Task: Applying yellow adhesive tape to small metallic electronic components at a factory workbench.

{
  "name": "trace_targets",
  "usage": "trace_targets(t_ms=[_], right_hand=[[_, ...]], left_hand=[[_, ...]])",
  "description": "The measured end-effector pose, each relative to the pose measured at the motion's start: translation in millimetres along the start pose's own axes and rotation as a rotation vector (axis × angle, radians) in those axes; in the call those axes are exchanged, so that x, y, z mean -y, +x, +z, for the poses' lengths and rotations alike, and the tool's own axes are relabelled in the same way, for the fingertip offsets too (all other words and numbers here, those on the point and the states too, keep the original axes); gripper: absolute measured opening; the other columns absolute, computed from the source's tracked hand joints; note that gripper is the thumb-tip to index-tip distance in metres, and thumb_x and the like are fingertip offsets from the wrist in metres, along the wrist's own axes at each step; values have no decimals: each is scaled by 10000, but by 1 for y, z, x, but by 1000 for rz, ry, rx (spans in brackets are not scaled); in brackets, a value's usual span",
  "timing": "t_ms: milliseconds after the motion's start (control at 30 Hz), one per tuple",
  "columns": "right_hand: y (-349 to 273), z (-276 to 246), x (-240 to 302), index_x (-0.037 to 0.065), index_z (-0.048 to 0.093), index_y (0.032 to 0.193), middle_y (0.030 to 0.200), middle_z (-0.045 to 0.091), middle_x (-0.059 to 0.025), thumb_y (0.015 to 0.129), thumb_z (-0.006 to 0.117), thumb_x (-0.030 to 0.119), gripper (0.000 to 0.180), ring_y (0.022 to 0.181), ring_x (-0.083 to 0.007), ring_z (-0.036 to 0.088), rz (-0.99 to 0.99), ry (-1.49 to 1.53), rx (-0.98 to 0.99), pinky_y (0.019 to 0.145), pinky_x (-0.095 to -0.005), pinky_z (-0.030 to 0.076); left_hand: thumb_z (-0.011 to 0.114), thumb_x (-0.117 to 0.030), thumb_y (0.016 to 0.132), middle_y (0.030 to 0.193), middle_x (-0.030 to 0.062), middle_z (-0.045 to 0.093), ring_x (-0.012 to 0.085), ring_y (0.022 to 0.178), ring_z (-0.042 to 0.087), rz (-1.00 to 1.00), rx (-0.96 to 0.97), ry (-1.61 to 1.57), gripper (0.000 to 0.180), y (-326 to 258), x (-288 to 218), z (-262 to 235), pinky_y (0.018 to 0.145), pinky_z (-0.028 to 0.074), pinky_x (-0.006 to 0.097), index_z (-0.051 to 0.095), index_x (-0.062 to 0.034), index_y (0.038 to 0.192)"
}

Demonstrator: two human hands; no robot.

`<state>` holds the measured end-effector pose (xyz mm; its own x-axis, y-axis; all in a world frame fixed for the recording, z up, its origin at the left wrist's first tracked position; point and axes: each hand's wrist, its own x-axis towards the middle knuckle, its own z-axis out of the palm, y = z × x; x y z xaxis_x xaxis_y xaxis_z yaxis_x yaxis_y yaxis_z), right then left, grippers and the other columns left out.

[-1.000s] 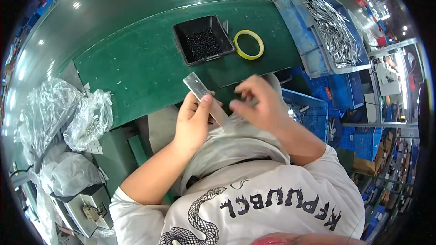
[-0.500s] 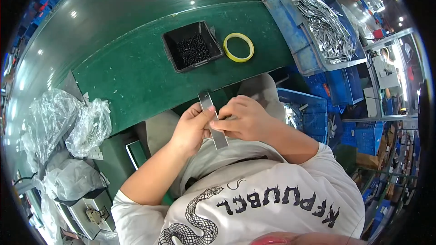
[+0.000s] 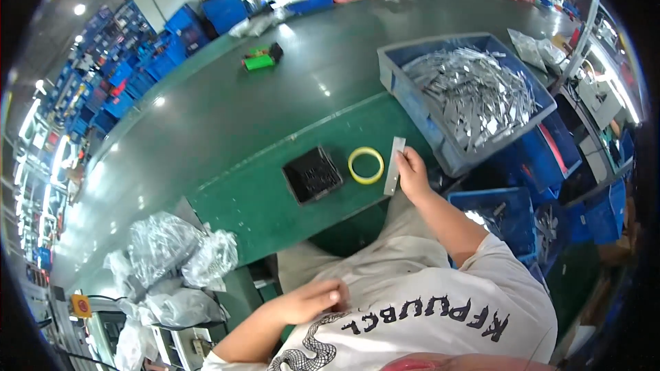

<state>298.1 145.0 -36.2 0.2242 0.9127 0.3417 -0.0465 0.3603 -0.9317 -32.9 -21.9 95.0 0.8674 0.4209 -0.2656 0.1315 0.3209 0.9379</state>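
A: Where is the metal strip (image 3: 394, 166) held?

B: It is pinched at its near end by the right hand (image 3: 412, 173), its long axis pointing away over the table (image 3: 261, 196), beside the blue bin (image 3: 440, 144). The left hand (image 3: 313, 300) is rested, loosely curled, at the lap.

The right hand (image 3: 412, 175) covers the lower end of the metal strip (image 3: 394, 165), so the grip itself cannot be made out. The contents of the black tray (image 3: 313, 176) are too small to tell. The metal pieces in the blue bin (image 3: 440, 141) blur together (a silvery heap). The left hand (image 3: 309, 301) hides its fingertips against the shirt.
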Motion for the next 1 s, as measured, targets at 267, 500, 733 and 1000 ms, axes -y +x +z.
trace_targets(t_ms=[267, 500, 733, 1000], right_hand=[[20, -4, -35, 77, 521, 793, 688, 466, 35, 974, 538, 160, 200, 647, -61, 440, 130, -74, 75, 580, -252, 366], [16, -2, -4, 80, 528, 810, 680, 479, 36, 990, 521, 174, 204, 605, -64, 449, 297, 108, 59, 556, -245, 361], [18, -8, -7, 71, 537, 817, 669, 487, 26, 991, 518, 167, 200, 601, -64, 451, 249, 52, 104, 555, -247, 365], [20, -12, -11, 80, 531, 798, 671, 487, 22, 987, 530, 179, 213, 607, -69, 448, 251, -42, 94, 576, -240, 368]], left_hand=[[377, -506, 1008, 1132, 105, 604, 176, 1073, 567, -67, -205, -586, 594, -38, 6, -4, 975, 420, 315, 496, 23, 1251], [649, -116, 908, 950, 33, 633, 88, 880, 582, -160, -335, -92, 303, -32, 4, -36, 764, 467, 233, 547, -54, 1186], [740, -136, 825, 917, 8, 650, 87, 822, 568, -190, -373, 558, 375, -16, -69, -42, 736, 476, 264, 623, -54, 1171], [674, -117, 788, 938, 176, 652, 319, 876, 628, 84, -245, 766, 222, 18, -69, -32, 769, 504, 384, 655, 13, 966]])
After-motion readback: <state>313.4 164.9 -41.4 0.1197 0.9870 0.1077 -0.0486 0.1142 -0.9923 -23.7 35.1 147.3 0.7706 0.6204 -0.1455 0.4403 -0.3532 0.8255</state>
